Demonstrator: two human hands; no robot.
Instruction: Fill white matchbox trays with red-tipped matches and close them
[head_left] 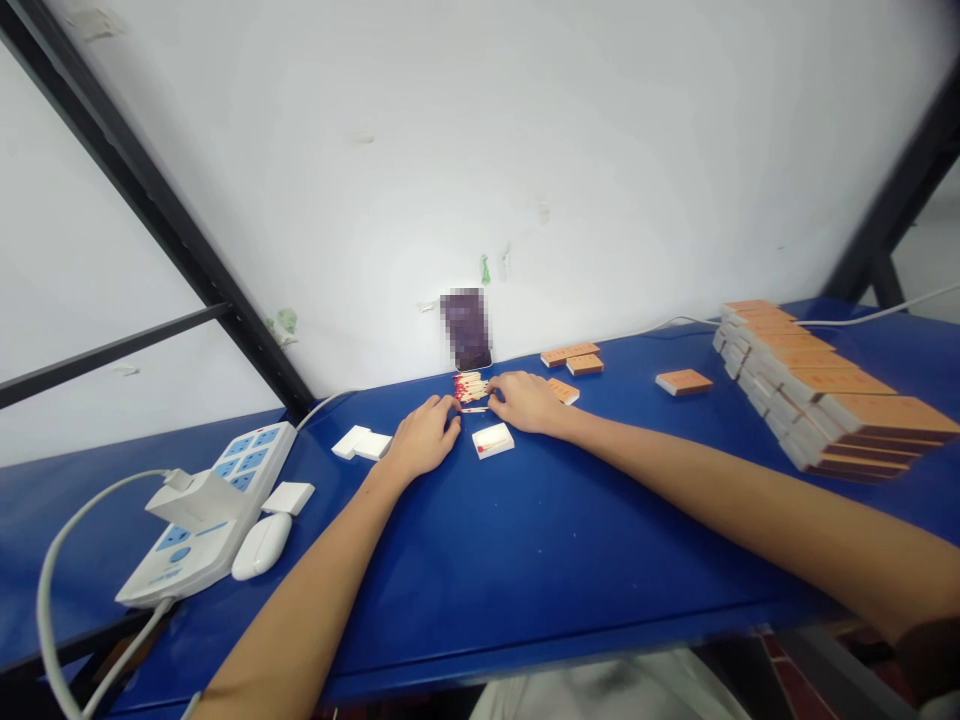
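Note:
A small heap of red-tipped matches (470,387) lies on the blue table (525,540) near the wall. My left hand (424,437) rests just left of it with fingers curled, its tips by a single match (474,410). My right hand (526,401) reaches in from the right, fingers pinched at the edge of the heap. A white inner matchbox tray (493,440) holding matches sits between the two hands. What each hand pinches is too small to make out.
Orange matchboxes (574,358) lie behind my right hand, one more (683,382) farther right, and a long stack (810,390) at the far right. White trays (362,443) and a power strip (206,510) with a plug sit left. A dark phone (466,328) leans on the wall.

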